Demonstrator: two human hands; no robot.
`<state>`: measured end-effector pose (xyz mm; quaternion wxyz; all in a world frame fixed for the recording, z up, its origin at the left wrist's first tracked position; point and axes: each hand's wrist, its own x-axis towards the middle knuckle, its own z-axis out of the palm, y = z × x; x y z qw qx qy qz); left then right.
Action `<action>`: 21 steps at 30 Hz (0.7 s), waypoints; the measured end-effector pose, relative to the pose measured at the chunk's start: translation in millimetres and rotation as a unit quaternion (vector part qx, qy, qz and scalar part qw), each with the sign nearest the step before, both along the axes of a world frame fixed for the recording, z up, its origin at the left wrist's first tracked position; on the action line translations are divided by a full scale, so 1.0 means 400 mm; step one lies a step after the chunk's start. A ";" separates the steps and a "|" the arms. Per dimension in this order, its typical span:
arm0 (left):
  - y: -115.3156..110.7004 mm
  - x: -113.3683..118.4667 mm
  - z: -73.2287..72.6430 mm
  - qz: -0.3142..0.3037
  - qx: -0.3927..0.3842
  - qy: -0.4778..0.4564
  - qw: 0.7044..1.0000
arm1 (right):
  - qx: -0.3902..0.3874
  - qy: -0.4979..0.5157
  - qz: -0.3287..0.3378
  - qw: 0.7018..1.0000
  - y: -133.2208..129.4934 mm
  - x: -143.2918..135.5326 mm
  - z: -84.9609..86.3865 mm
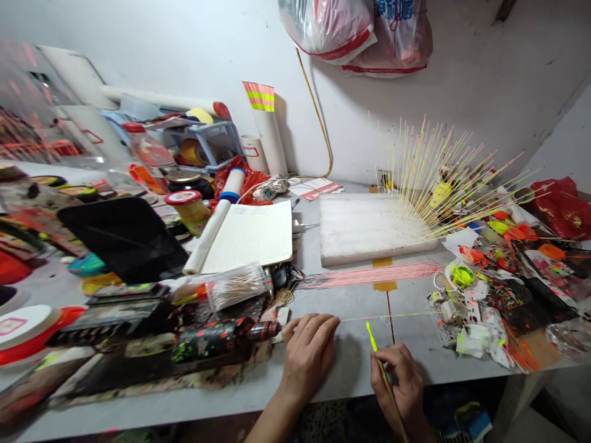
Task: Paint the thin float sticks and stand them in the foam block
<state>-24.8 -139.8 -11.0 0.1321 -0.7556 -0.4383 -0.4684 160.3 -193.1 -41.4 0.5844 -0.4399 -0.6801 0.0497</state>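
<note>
Near the table's front edge, my left hand (pixel 310 351) is closed round the left end of a thin stick (pixel 369 317), which points right and is partly yellow. My right hand (pixel 398 384) grips a brush (pixel 385 378) whose tip is coated bright yellow, just below the stick. Farther back lies a bundle of thin pink sticks (pixel 351 277) on an orange strip. Behind it sits a white foam block (pixel 369 227), with many thin pink and yellow sticks (pixel 443 178) fanning out of its right side.
An open notebook (pixel 253 237), a cotton swab pack (pixel 237 286) and a dark paint-spotted bottle (pixel 212 339) lie to the left. At right is a paint-stained heap with a yellow paint cup (pixel 462 275). Bags (pixel 392 37) hang on the wall.
</note>
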 end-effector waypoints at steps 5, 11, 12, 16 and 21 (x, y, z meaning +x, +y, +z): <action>-0.003 0.003 0.003 -0.001 -0.002 -0.003 1.000 | 0.001 -0.009 -0.005 1.000 0.010 -0.001 -0.003; -0.003 0.008 0.003 -0.003 0.000 -0.011 1.000 | -0.003 -0.011 -0.010 1.000 0.013 -0.003 -0.008; -0.004 0.008 0.003 -0.004 -0.001 -0.010 1.000 | -0.005 -0.009 -0.012 1.000 0.012 -0.002 -0.007; -0.005 0.008 0.002 -0.004 -0.004 -0.007 1.000 | -0.007 -0.002 -0.024 1.000 0.010 0.002 0.006; -0.004 0.006 0.000 -0.003 -0.009 -0.006 1.000 | -0.006 -0.005 -0.028 1.000 0.011 0.006 0.022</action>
